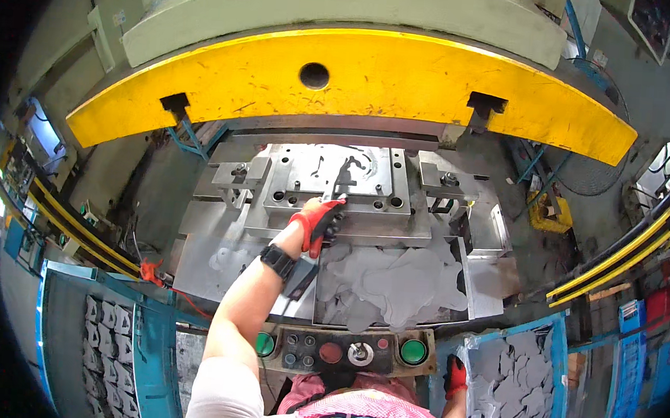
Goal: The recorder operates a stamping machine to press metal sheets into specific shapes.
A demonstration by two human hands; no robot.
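Note:
My left hand [322, 222], in a red and black glove, reaches forward to the front edge of the metal die [398, 202]. It is closed around a slim hand tool with a dark grey and red handle [301, 278]; the tool's exact kind is unclear. The tool's narrow front end points at a dark curved shape [351, 171] on the die's top plate. My right hand [456, 377], gloved alike, is low at the right, beside the rim of a blue bin [557, 364] of flat grey metal pieces [510, 392]. Its fingers are partly hidden.
The press's yellow ram [391, 73] spans above the die. Flat grey pieces [396, 283] lie heaped on the bed before it. A control panel [340, 351] with green buttons stands close to my body. Another blue bin [143, 343] at left holds stacked parts.

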